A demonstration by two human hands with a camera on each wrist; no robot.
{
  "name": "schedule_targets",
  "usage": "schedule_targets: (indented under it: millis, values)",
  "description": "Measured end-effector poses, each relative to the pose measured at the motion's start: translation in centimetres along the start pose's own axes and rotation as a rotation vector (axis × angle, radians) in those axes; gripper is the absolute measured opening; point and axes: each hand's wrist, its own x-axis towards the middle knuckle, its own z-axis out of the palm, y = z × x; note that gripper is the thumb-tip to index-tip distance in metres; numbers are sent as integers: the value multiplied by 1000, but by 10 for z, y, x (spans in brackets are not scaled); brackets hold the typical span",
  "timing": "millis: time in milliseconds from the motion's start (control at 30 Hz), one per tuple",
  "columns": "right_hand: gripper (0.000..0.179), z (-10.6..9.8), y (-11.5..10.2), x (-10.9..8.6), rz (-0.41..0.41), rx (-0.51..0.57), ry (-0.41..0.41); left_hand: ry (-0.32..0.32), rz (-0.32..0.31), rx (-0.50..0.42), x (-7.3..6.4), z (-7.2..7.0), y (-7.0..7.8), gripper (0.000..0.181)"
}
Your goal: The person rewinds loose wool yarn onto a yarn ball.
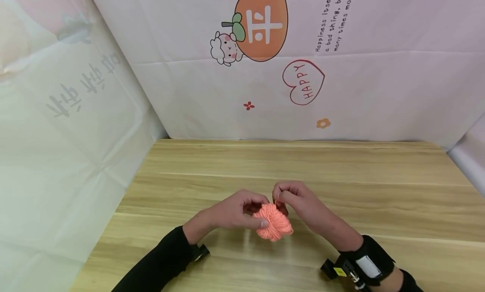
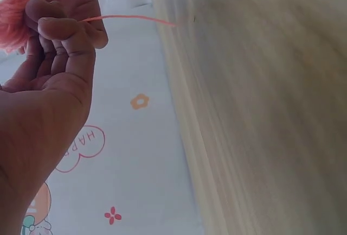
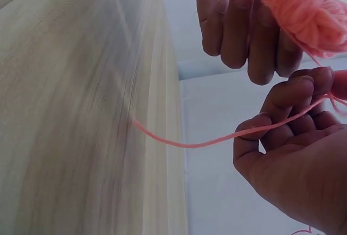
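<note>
A small ball of coral-pink yarn [image 1: 275,223] is held above the table by my left hand [image 1: 242,210], its thumb lying across the front of the strands. Close by on the right, my right hand [image 1: 301,203] pinches a strand of the yarn between thumb and fingers. In the right wrist view a loose yarn end [image 3: 190,146] trails from the right hand's pinch and hangs in a curve. The same yarn end [image 2: 133,17] sticks out past the hands in the left wrist view. The left hand's fingers [image 3: 236,39] sit behind the ball there.
Below the hands lies a wood-grain table [image 1: 212,161]. A white printed cloth [image 1: 182,94] hangs along its back edge, and another pale sheet [image 1: 57,157] hangs on the left. Each wrist wears a black band with a small camera [image 1: 329,269].
</note>
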Motion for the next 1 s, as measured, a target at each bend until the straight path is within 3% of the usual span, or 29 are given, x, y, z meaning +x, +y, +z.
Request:
schedule_targets:
  millis: [633, 1000]
  values:
    - [24, 0, -2, 0, -68, 8, 32, 16, -98, 116, 0, 1, -4, 14]
    - [24, 0, 0, -1, -78, 53, 59, 128, -201, 239, -1, 0, -4, 10]
